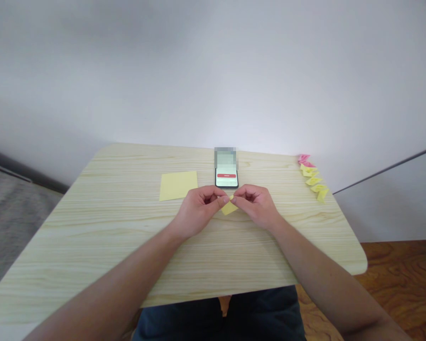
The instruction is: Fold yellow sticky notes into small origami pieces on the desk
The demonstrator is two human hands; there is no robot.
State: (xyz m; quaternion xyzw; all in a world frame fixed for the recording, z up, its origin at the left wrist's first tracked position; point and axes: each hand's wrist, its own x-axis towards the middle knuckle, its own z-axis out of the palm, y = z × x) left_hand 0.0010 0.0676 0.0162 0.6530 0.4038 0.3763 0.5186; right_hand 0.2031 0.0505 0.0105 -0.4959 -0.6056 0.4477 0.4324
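Between my two hands is a small folded piece of yellow paper [228, 208], just in front of the phone. My left hand [198, 208] pinches its upper left part between thumb and fingers. On the other side, my right hand [257, 204] pinches the upper right part. The fingertips almost meet and hide much of the paper's top, so its exact folds cannot be made out. A flat yellow sheet [178, 185] lies on the table beyond my left hand.
A phone [226, 177] with a lit screen lies at the table's back middle. Along the right edge sit a pink folded paper piece [306, 160] and several yellow folded paper pieces [313, 181]. The wooden table [102, 213] meets a white wall [206, 71] behind.
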